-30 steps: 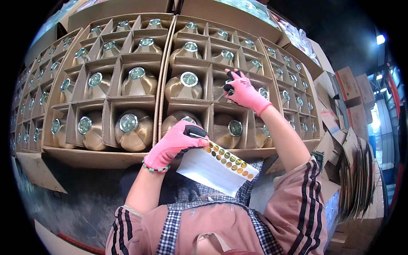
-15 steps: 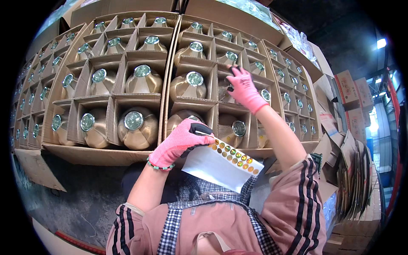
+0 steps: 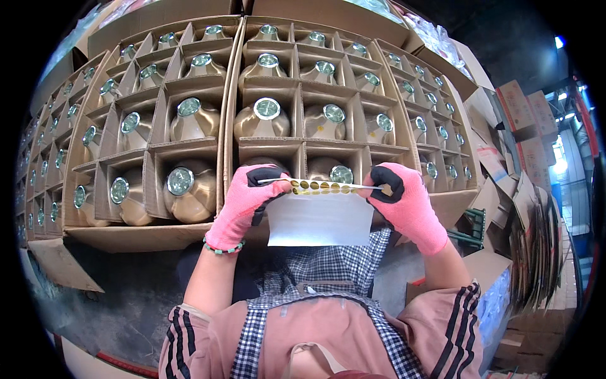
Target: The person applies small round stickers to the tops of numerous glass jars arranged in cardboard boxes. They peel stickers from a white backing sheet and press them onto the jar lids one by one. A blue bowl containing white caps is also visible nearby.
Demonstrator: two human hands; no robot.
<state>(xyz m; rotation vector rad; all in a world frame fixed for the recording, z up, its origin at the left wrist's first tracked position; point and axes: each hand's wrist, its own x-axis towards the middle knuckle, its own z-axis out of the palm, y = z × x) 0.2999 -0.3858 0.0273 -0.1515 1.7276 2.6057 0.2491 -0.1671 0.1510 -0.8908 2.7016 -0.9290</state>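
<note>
My left hand [image 3: 255, 196], in a pink glove with black fingertips, pinches the left end of a sticker sheet [image 3: 319, 221]. The sheet has a white backing and rows of round, shiny gold stickers [image 3: 315, 186] along its folded upper edge. At the sheet's right end, my right hand [image 3: 401, 199], gloved alike, is closed on that edge. Whether a loose sticker is between its fingers I cannot make out. Just beyond the sheet stand gold, round-bodied bottles [image 3: 265, 124] with silver-rimmed, glassy green tops, each in a cardboard compartment. A small yellow dot [image 3: 372, 136] shows on one bottle.
Divided cartons [image 3: 142, 235] of similar bottles stand side by side in front of me. Clear plastic wrapping [image 3: 435, 38] lies at the back right. Flattened cardboard [image 3: 527, 246] leans at the right, with closed boxes [image 3: 529, 120] behind it. An open flap [image 3: 63, 265] hangs at the left.
My right hand has come back from among the bottles to the sheet's right end and closed there. The sheet has levelled, its sticker edge now folded. The view has shifted slightly.
</note>
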